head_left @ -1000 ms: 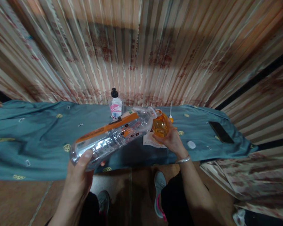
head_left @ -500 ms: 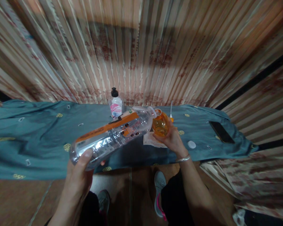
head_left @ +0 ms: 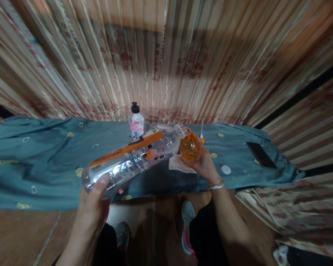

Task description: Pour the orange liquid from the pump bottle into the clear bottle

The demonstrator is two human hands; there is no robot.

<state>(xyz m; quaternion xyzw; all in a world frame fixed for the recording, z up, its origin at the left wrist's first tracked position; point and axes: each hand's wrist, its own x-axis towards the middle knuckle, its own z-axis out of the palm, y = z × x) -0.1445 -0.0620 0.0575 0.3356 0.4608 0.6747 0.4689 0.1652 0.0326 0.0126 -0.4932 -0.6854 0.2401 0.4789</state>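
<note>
While the left hand (head_left: 96,199) grasps a large clear plastic bottle with an orange label (head_left: 124,164) near its base, the neck is left free and points right, tilted slightly upward in view, at the mouth of a small rounded translucent orange bottle (head_left: 188,148). Right hand (head_left: 202,160) has its fingers wrapped round the orange bottle's side, presumably to steady it and keep its mouth uncovered. Both bottles are held over the teal patterned cloth (head_left: 52,155), mouths together; touching or just apart, can't tell.

Pale flat sheet (head_left: 180,166) sits below the orange bottle, maybe to catch drips. White bottle with pink label and black cap (head_left: 137,123) stands upright behind; round white plastic lid (head_left: 225,170) and black phone (head_left: 261,155) lie off right, likely out of the way.

Hidden: most left fingers are under the clear bottle, only thumb and one fingertip showing; right fingers' far side unseen. Thin white stem with orange base (head_left: 201,135) is partly blocked by the right hand. No liquid stream can be made out; levels in both bottles unclear through glare and tint. Label print too blurred to read.
</note>
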